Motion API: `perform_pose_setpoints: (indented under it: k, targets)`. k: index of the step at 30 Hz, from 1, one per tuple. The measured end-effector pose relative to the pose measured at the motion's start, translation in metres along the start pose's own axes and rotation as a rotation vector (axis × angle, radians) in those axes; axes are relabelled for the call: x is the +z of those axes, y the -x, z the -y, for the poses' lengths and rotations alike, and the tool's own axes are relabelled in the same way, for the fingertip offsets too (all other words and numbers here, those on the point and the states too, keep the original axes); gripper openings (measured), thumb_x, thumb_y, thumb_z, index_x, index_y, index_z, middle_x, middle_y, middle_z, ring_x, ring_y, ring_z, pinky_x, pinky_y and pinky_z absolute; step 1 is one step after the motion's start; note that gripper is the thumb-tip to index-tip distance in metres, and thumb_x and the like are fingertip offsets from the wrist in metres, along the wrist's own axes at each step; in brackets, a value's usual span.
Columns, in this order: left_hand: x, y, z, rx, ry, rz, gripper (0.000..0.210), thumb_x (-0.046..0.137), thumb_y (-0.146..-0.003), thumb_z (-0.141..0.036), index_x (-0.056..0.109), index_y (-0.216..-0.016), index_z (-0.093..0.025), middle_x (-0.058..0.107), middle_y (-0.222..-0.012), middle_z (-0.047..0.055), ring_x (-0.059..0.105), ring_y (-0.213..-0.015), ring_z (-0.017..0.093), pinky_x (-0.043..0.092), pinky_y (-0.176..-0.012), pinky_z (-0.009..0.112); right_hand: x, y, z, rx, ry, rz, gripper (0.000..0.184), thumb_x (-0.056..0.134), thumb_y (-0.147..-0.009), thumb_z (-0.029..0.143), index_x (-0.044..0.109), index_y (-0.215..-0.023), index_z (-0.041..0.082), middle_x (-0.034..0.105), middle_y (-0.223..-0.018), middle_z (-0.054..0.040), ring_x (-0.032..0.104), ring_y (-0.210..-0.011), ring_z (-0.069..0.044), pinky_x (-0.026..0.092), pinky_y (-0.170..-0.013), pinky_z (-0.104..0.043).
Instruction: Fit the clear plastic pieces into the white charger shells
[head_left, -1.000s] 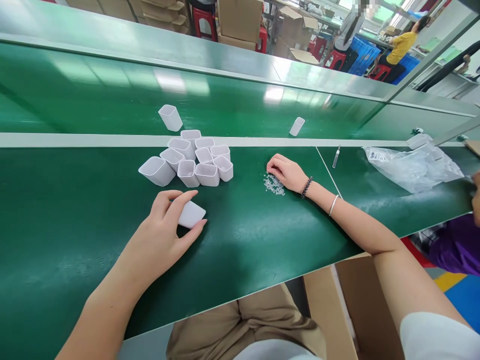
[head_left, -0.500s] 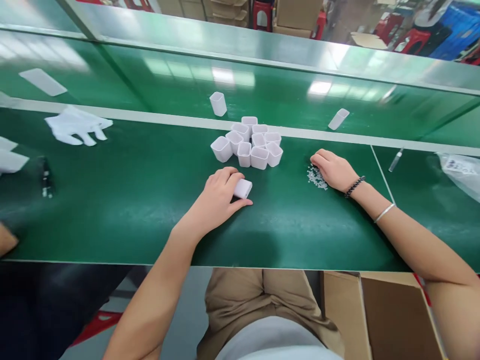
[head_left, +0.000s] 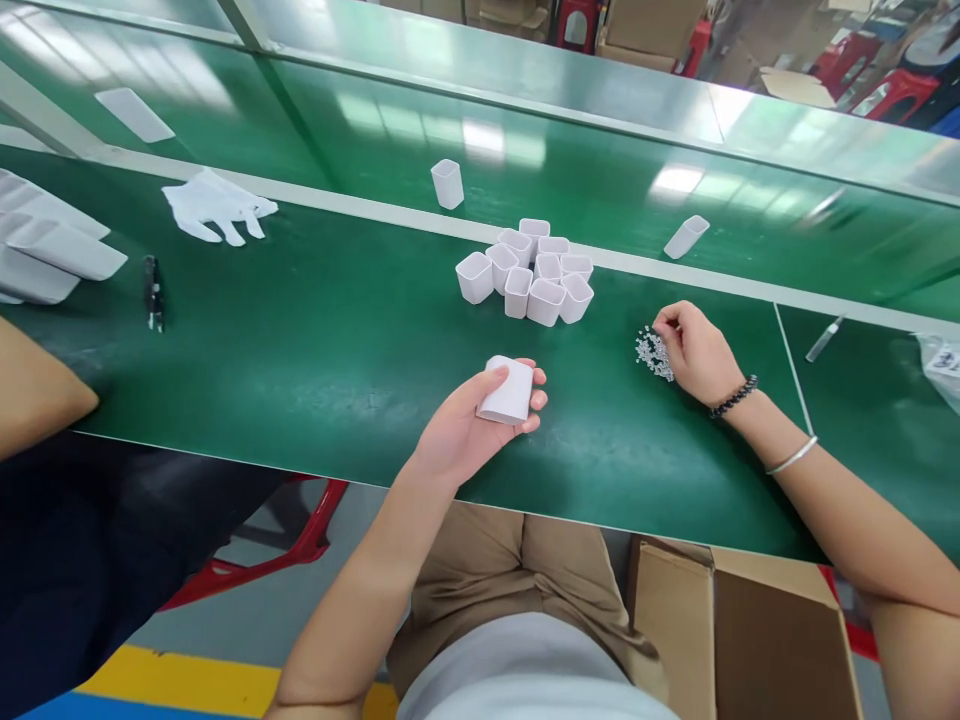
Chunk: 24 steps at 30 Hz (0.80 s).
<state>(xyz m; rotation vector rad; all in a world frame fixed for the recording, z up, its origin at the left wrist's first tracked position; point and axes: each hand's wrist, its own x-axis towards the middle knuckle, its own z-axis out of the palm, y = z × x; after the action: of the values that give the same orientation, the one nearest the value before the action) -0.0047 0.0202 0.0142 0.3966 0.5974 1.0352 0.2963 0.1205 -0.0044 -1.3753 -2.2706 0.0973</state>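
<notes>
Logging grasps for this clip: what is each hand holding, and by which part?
The left hand holds a white plastic cup by its side walls, fingers wrapped around. The right hand pinches at a pile of small clear pieces; any held piece is too small to tell.

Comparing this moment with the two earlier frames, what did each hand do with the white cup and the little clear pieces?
The left hand lifted the white square plastic cup off the green table, turned palm-up, and now holds it on its side in the air. The right hand stayed at the small pile of clear pieces, fingers curled at its edge. The cluster of white cups has not shifted.
</notes>
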Motion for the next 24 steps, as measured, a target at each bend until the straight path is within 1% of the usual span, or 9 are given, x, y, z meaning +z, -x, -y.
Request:
perform_pose_setpoints:
  k: [4, 7, 9, 12, 15, 17, 20, 22, 24]
  targets:
    - [0.001, -0.001, 0.010, -0.069, -0.106, -0.080, 0.035, 0.057, -0.093, -0.031, 0.060, -0.123, -0.012, 0.066, -0.105, 0.012, 0.062, -0.081, 0.016, 0.051, -0.061, 0.025, -0.006, 0.004, 0.056, -0.153, -0.264, 0.107, 0.010, 0.044, -0.098, 0.021, 0.051, -0.091, 0.021, 0.061, -0.081, -0.0039, 0.057, -0.068, -0.016, 0.045, -0.063, -0.028]
    - [0.002, -0.001, 0.012, -0.074, -0.192, -0.081, 0.032, 0.053, -0.096, -0.034, 0.057, -0.118, -0.012, 0.070, -0.106, 0.016, 0.064, -0.075, 0.017, 0.051, -0.061, 0.027, 0.000, -0.001, 0.086, -0.226, -0.434, 0.214, 0.012, 0.044, -0.099, 0.021, 0.052, -0.089, 0.020, 0.061, -0.082, -0.0035, 0.056, -0.067, -0.014, 0.045, -0.063, -0.027]
    - [0.001, 0.000, 0.013, -0.054, -0.261, -0.076, 0.029, 0.053, -0.096, -0.036, 0.057, -0.109, -0.011, 0.071, -0.107, 0.017, 0.063, -0.071, 0.015, 0.051, -0.061, 0.027, 0.008, -0.005, 0.094, -0.159, -0.544, 0.274, 0.013, 0.044, -0.098, 0.022, 0.051, -0.087, 0.020, 0.059, -0.075, -0.0010, 0.053, -0.061, -0.012, 0.044, -0.060, -0.026]
    - [0.002, 0.000, 0.013, -0.035, -0.322, -0.075, 0.029, 0.057, -0.094, -0.036, 0.059, -0.109, -0.011, 0.069, -0.110, 0.014, 0.061, -0.071, 0.013, 0.050, -0.061, 0.025, 0.022, -0.009, 0.095, 0.078, -0.813, 0.378, 0.013, 0.044, -0.099, 0.027, 0.046, -0.088, 0.021, 0.053, -0.063, 0.0045, 0.047, -0.048, -0.009, 0.040, -0.051, -0.023]
    - [0.004, -0.001, 0.014, -0.078, -0.285, -0.038, 0.028, 0.061, -0.091, -0.032, 0.060, -0.112, -0.013, 0.068, -0.107, 0.011, 0.061, -0.072, 0.013, 0.049, -0.061, 0.024, 0.030, -0.010, 0.093, 0.366, -1.177, 0.471, 0.022, 0.051, -0.096, 0.041, 0.041, -0.090, 0.022, 0.051, -0.057, 0.0087, 0.037, -0.036, -0.006, 0.028, -0.037, -0.019]
    - [0.007, -0.003, 0.017, -0.131, -0.233, 0.018, 0.026, 0.061, -0.091, -0.032, 0.060, -0.109, -0.013, 0.069, -0.106, 0.012, 0.062, -0.074, 0.014, 0.050, -0.062, 0.025, 0.031, -0.011, 0.093, 0.489, -1.326, 0.478, 0.030, 0.059, -0.091, 0.046, 0.040, -0.090, 0.023, 0.049, -0.055, 0.0104, 0.031, -0.033, -0.004, 0.020, -0.033, -0.016]
    - [0.014, -0.008, 0.022, -0.213, -0.184, 0.078, 0.024, 0.061, -0.090, -0.032, 0.060, -0.104, -0.013, 0.070, -0.107, 0.014, 0.062, -0.074, 0.014, 0.049, -0.064, 0.025, 0.029, -0.016, 0.089, 0.527, -1.366, 0.430, 0.035, 0.064, -0.088, 0.048, 0.041, -0.089, 0.022, 0.047, -0.054, 0.0112, 0.027, -0.033, -0.003, 0.018, -0.032, -0.015]
    - [0.019, -0.012, 0.025, -0.258, -0.178, 0.101, 0.023, 0.063, -0.089, -0.031, 0.059, -0.103, -0.013, 0.071, -0.105, 0.014, 0.062, -0.073, 0.013, 0.049, -0.063, 0.025, 0.025, -0.019, 0.082, 0.497, -1.300, 0.369, 0.035, 0.064, -0.087, 0.049, 0.042, -0.090, 0.022, 0.044, -0.053, 0.0117, 0.027, -0.032, -0.003, 0.018, -0.031, -0.014]
    - [0.025, -0.019, 0.027, -0.278, -0.180, 0.120, 0.022, 0.063, -0.088, -0.031, 0.058, -0.101, -0.014, 0.071, -0.103, 0.013, 0.063, -0.072, 0.014, 0.049, -0.063, 0.025, 0.018, -0.019, 0.074, 0.438, -1.168, 0.266, 0.034, 0.063, -0.088, 0.051, 0.044, -0.091, 0.023, 0.041, -0.052, 0.0117, 0.029, -0.033, -0.004, 0.018, -0.030, -0.015]
